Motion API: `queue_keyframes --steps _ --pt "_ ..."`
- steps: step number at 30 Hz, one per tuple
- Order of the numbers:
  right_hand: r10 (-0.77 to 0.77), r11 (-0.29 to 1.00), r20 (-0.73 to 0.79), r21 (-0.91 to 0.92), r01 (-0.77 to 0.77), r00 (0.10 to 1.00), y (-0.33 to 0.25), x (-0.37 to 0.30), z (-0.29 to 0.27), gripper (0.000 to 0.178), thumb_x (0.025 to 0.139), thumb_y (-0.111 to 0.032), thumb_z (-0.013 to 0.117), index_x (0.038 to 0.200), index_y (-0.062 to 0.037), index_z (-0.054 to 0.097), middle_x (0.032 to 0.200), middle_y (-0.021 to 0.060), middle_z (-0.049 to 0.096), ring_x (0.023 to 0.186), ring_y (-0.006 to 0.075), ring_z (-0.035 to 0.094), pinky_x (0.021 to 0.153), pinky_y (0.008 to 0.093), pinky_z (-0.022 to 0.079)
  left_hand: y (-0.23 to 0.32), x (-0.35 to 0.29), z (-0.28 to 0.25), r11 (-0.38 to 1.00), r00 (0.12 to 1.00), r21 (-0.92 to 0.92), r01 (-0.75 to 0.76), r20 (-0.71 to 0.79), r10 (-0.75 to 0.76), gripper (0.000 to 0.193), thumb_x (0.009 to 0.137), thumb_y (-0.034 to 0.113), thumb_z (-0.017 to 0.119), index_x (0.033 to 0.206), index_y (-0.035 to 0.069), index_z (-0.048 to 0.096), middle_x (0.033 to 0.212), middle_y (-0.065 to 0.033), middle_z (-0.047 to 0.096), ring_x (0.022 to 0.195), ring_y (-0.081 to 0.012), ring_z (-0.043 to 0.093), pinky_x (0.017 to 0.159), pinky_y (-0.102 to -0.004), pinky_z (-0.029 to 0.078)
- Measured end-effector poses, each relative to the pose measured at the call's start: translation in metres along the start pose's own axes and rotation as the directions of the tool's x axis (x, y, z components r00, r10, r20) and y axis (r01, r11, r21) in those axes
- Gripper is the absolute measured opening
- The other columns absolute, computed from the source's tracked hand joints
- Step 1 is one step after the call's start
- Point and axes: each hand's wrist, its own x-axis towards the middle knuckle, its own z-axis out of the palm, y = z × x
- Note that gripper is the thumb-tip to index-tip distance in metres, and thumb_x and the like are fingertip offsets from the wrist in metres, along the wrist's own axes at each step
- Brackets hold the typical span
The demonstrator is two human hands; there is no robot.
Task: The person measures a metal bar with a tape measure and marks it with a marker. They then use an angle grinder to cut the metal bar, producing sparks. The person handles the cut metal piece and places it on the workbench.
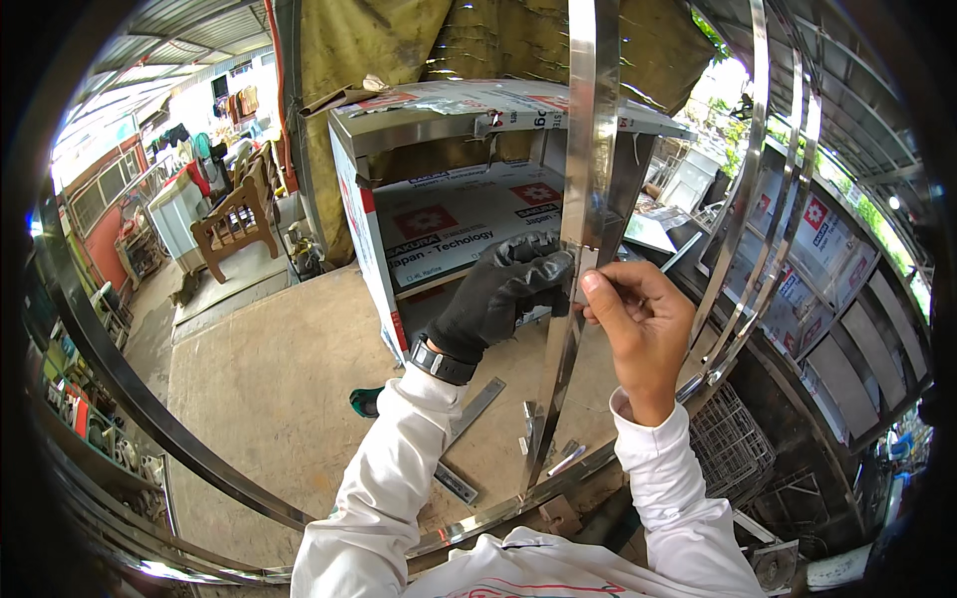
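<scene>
A shiny square metal tube [592, 120] stands upright before me, its lower end near the bench's front edge. My left hand [503, 289], in a black glove with a dark watch at the wrist, is closed round the tube at mid-height. My right hand [643, 319] is bare. Its thumb and fingers pinch a small flat metal plate [588, 267] against the tube's face, beside the gloved fingertips. The plate has a notched upper edge. Part of it is hidden behind the right thumb.
Behind the tube stands a metal cabinet [354, 214] covered with printed film. A try square [469, 419], a pen [566, 460] and small metal pieces lie on the brown bench board [269, 369]. Long metal strips [743, 189] rise on the right, above a wire rack [733, 434].
</scene>
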Motion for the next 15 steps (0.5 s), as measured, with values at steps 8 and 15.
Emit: queue_keyframes --steps 8,15 --pt "-0.283 0.940 -0.053 -0.217 0.265 0.958 0.010 -0.007 0.016 0.019 0.087 -0.006 0.088 0.097 0.0004 0.073 0.084 0.0046 0.071 0.070 0.0089 0.062 0.064 0.0244 0.050 -0.033 0.003 -0.018 0.998 0.987 0.011 -0.056 0.154 0.054 0.024 0.106 0.012 0.064 0.129 0.006 0.064 0.115 -0.0023 0.070 0.104 -0.0159 0.066 0.092 -0.0339 0.055" --pt "-0.214 0.943 -0.105 -0.282 0.177 0.971 0.010 -0.016 0.020 0.022 0.087 -0.006 0.089 0.094 -0.0014 0.069 0.083 0.0021 0.069 0.070 0.0073 0.061 0.064 0.0240 0.049 -0.050 -0.003 -0.009 0.907 0.983 -0.412 0.087 0.184 -0.011 0.028 0.107 0.009 0.059 0.134 0.003 0.064 0.126 -0.0049 0.068 0.111 -0.0162 0.064 0.097 -0.0349 0.053"
